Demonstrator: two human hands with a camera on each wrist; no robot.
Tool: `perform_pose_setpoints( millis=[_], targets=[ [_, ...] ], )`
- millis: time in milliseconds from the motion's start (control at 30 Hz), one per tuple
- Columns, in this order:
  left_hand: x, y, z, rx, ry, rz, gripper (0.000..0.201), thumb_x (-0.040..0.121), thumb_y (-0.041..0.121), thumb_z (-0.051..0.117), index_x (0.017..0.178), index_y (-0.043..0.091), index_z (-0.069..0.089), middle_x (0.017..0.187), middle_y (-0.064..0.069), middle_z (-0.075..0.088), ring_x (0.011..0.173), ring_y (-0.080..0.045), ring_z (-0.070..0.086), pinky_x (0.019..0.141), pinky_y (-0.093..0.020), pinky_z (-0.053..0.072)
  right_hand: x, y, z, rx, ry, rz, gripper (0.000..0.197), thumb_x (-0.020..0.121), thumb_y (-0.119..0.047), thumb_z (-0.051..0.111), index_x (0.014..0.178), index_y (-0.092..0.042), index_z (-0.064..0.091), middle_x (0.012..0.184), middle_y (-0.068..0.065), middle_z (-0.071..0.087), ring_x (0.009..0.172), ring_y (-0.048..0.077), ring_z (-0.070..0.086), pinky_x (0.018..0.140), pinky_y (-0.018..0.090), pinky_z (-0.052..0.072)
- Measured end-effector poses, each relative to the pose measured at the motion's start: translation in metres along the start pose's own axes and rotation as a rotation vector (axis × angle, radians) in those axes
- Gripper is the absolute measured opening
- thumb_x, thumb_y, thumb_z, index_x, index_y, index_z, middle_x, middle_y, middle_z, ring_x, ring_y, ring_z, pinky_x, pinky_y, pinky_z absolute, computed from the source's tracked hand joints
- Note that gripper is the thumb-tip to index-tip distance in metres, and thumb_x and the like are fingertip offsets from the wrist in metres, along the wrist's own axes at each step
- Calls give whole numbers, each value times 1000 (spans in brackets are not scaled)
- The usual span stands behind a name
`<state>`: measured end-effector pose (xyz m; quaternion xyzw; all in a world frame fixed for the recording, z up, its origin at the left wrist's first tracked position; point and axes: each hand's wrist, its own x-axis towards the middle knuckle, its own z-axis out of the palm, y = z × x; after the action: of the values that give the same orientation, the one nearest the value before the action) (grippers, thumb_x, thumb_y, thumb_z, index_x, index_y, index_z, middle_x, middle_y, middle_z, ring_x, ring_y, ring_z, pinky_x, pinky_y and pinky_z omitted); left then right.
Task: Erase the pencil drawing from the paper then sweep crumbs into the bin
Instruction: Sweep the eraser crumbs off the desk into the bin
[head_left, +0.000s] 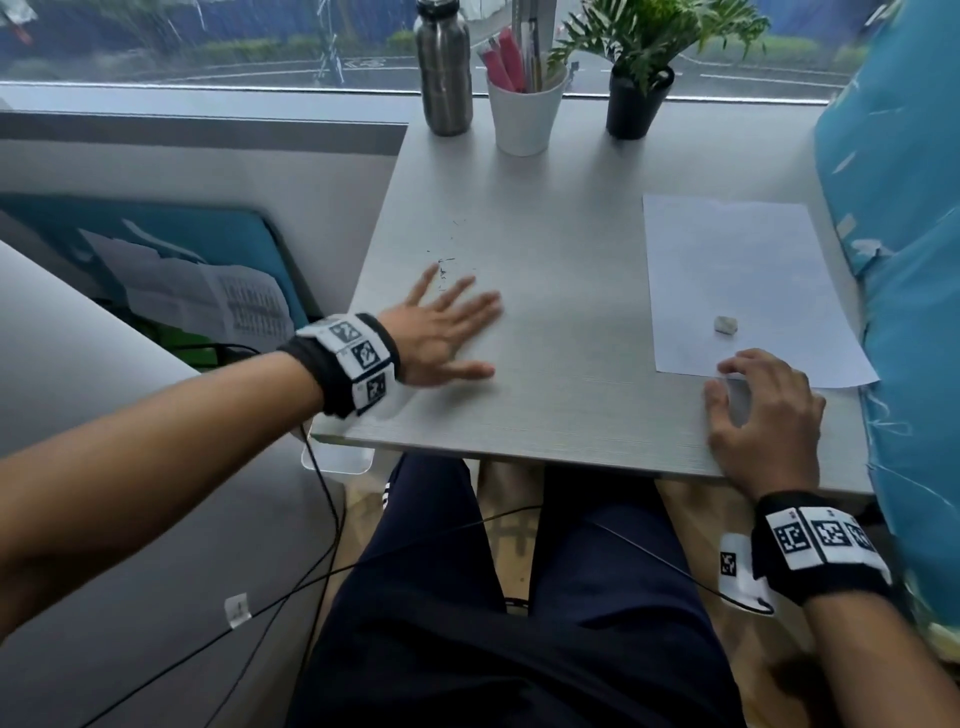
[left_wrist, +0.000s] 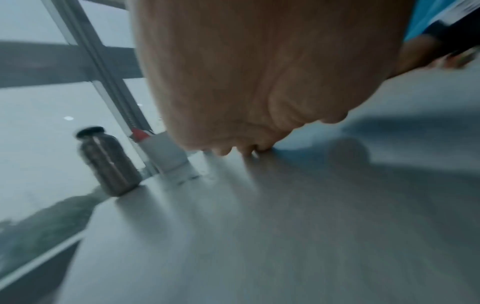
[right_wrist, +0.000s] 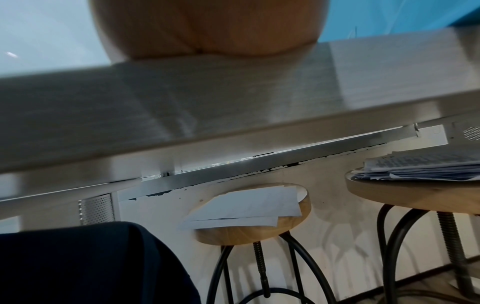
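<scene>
A white sheet of paper lies at the right of the grey table, with a small pale eraser on its near part. No drawing shows on the sheet. Dark eraser crumbs are scattered on the table's left half. My left hand lies flat with spread fingers just in front of the crumbs. In the left wrist view its fingertips touch the table. My right hand rests at the front right, fingers loosely bent, one fingertip on the paper's near edge, holding nothing.
A steel bottle, a white cup of pens and a potted plant stand along the back edge. A pale container rim shows under the front left corner. Blue fabric borders the right. Stools with papers stand beneath.
</scene>
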<state>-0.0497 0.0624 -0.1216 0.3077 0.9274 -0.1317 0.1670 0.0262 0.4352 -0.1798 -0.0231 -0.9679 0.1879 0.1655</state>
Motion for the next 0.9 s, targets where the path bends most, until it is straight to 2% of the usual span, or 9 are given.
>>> perform_pose_setpoints(
  millis=[67, 100, 233, 300, 400, 533, 600, 767, 900],
  targets=[
    [7, 1, -11, -22, 1, -84, 98, 84, 81, 4, 156, 16, -10, 163, -5, -14, 147, -25, -21, 114, -59, -14, 0, 0, 0, -1, 0, 1, 30, 89, -38, 47, 109, -19, 59, 126, 2, 57, 117, 26, 49, 98, 43, 35],
    [10, 14, -16, -30, 21, -39, 100, 83, 82, 5, 156, 15, -8, 163, -5, -13, 148, -25, -20, 114, -59, -15, 0, 0, 0, -3, -1, 1, 30, 89, -38, 47, 109, -19, 59, 126, 2, 57, 117, 26, 49, 98, 43, 35],
    [14, 96, -17, -59, 71, 320, 92, 86, 79, 12, 157, 22, -5, 163, 5, -10, 148, -22, -19, 112, -55, -23, -1, 1, -1, -6, -3, 1, 30, 89, -38, 47, 109, -19, 59, 127, 3, 57, 117, 25, 48, 98, 43, 34],
    [16, 114, -10, -94, 34, 372, 85, 90, 75, 17, 156, 27, -6, 162, 9, -10, 148, -20, -21, 111, -55, -25, 0, 2, -1, -5, -7, -3, 31, 89, -38, 47, 110, -19, 59, 127, 3, 56, 117, 26, 48, 99, 43, 34],
    [24, 86, -3, -222, -5, 246, 82, 91, 74, 19, 155, 31, -9, 161, 11, -15, 148, -21, -19, 112, -55, -23, 0, 1, -1, 2, -11, -7, 32, 90, -38, 46, 111, -19, 59, 126, 4, 57, 117, 26, 49, 99, 44, 35],
    [29, 13, 0, -205, -21, -14, 86, 89, 76, 15, 155, 29, -14, 161, 10, -19, 148, -22, -19, 113, -56, -20, -1, 1, -2, 3, -6, -2, 31, 89, -38, 47, 110, -19, 59, 126, 4, 57, 116, 26, 49, 99, 44, 35],
    [29, -10, 2, -199, -29, -96, 88, 89, 77, 15, 155, 27, -14, 161, 9, -19, 148, -20, -20, 114, -54, -21, -1, 0, -2, 8, -1, 1, 31, 88, -38, 46, 108, -19, 59, 125, 4, 57, 115, 26, 50, 98, 44, 35],
    [40, -40, -11, -322, 42, -84, 86, 92, 71, 18, 156, 21, -10, 162, 4, -16, 148, -15, -18, 119, -47, -13, -1, -2, -3, 6, -7, 8, 33, 87, -39, 45, 108, -19, 60, 125, 4, 57, 115, 27, 50, 97, 44, 34],
    [64, -83, -32, -490, 39, -178, 79, 98, 60, 27, 156, 19, -7, 163, 1, -13, 150, -17, -12, 121, -43, -5, -1, -4, -3, 0, -10, 13, 34, 87, -40, 45, 108, -18, 60, 125, 4, 57, 115, 27, 50, 96, 45, 35]
  ],
)
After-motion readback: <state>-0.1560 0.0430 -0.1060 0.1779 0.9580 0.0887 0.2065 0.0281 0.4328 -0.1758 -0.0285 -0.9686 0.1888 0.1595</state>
